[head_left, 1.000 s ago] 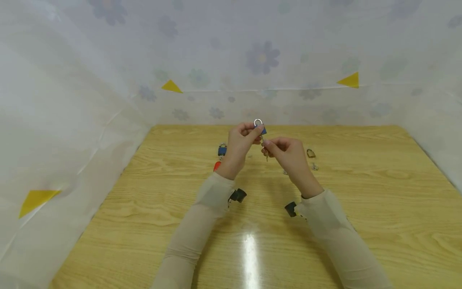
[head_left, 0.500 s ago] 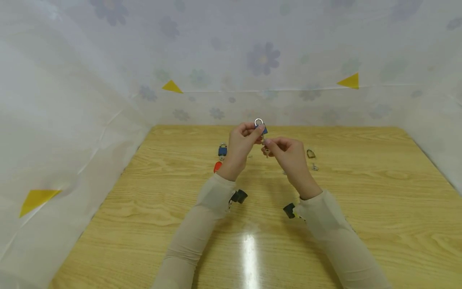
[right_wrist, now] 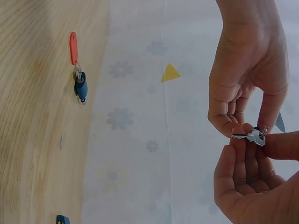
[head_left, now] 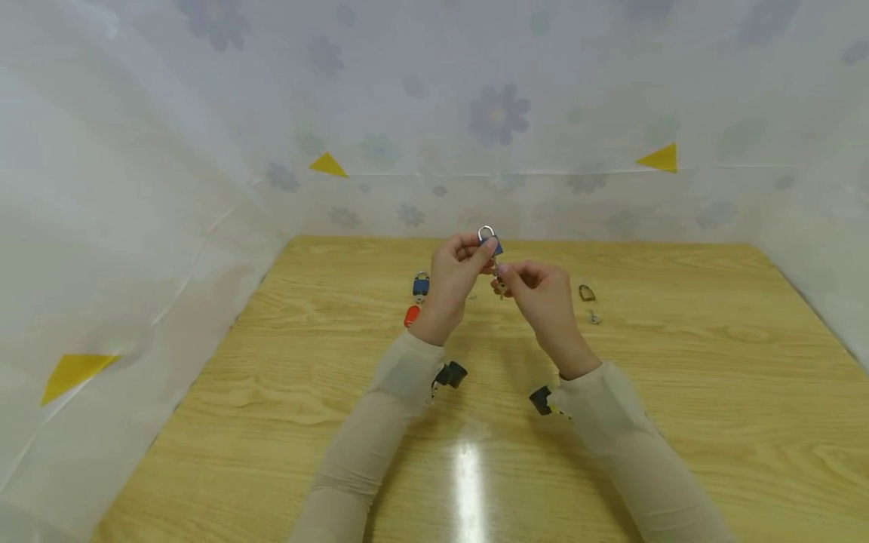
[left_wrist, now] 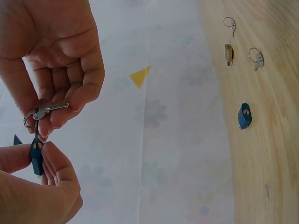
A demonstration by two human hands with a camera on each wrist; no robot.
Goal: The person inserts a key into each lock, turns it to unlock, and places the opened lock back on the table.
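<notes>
My left hand pinches a small blue padlock with a silver shackle, held up above the table. In the left wrist view the blue padlock sits between thumb and fingers of the left hand, keyhole facing out. My right hand pinches a silver key on a ring just below the lock. The right wrist view shows the key between the right hand's thumb and fingers, its tip pointing at the left hand.
On the wooden table lie a blue padlock with a red tag, a brass padlock and a loose key. Another blue padlock lies nearby. Flowered white sheeting walls three sides.
The right hand with the key has edged slightly left, closer under the padlock. The left hand keeps its hold in about the same place.
</notes>
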